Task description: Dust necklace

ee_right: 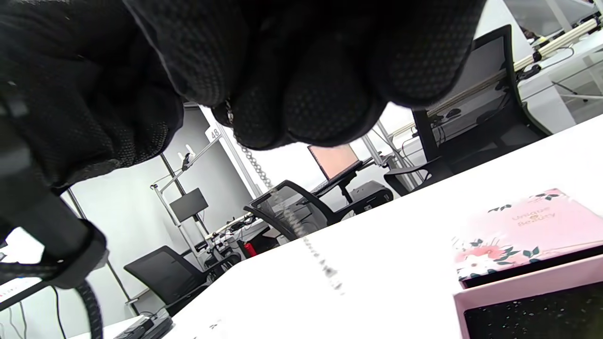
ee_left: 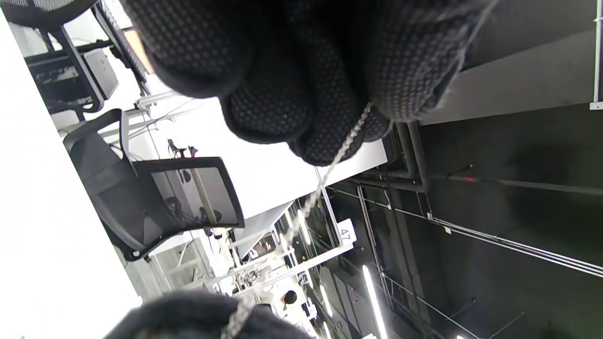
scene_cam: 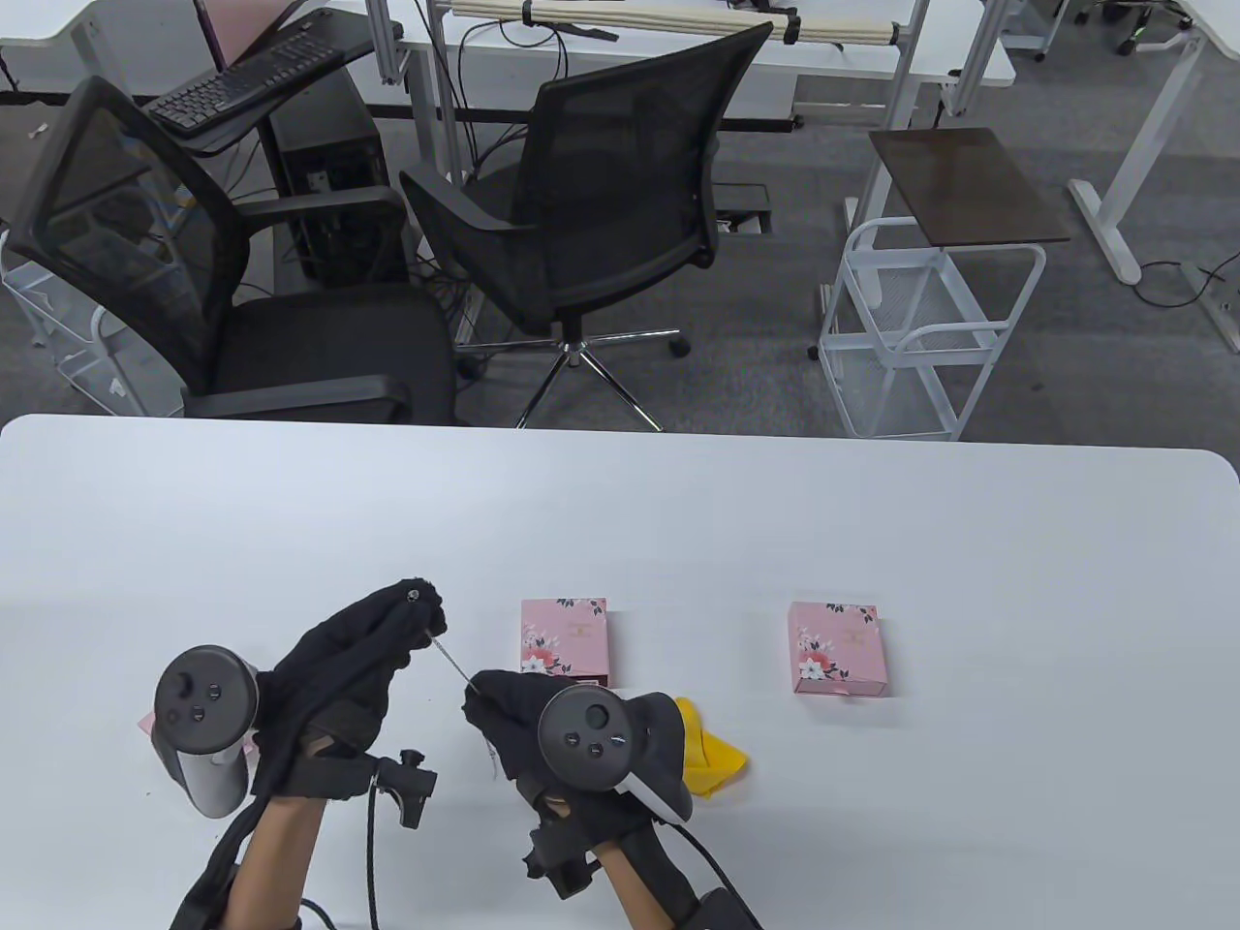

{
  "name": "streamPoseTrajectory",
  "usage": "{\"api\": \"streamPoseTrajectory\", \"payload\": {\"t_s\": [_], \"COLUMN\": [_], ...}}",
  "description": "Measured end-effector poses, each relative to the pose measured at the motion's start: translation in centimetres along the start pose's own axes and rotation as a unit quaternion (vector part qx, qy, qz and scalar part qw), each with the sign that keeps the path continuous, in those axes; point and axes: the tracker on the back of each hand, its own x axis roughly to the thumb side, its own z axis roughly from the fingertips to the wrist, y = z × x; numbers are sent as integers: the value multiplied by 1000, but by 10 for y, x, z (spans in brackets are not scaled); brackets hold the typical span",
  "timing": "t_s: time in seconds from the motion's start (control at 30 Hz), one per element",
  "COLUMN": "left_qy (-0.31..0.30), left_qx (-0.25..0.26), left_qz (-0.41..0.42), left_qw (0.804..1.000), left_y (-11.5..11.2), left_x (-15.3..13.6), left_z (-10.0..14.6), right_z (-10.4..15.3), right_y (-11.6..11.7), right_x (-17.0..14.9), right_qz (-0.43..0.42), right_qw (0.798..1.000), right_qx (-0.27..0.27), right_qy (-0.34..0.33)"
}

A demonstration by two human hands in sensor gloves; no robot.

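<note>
- White bench, rounded corners, set before an office floor with two black mesh chairs and a white wire cart.
- Necklace: thin silver chain, stretched taut above the bench between the two gloved hands; a loose end hangs below the right hand.
- Left hand: raised off the bench, fingers clenched round one end of the chain; left wrist view shows the chain leaving between the fingertips.
- Right hand: fingers closed on the other end of the chain, as right wrist view shows; lower than the left hand.
- Yellow cloth: crumpled on the bench, just beside the right hand on its right; whether the hand touches it cannot be told.
- Pink floral box: on the bench just beyond the right hand, open dark interior visible in right wrist view.
- Second pink floral box: on the bench, well apart to the right.
</note>
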Motion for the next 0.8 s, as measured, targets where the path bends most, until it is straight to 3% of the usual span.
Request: {"api": "streamPoseTrajectory", "payload": {"t_s": [0.33,0.8], "left_qy": [-1,-27], "left_qx": [24,-2], "left_qz": [5,-5], "left_qw": [1000,1000], "left_y": [5,4], "left_x": [2,14], "left_z": [2,5], "right_z": [0,-1], "right_y": [2,-1], "right_x": [1,-1], "right_qz": [1,-17], "right_qw": [1000,1000], "right_qx": [9,24], "right_qy": [-8,-4]}}
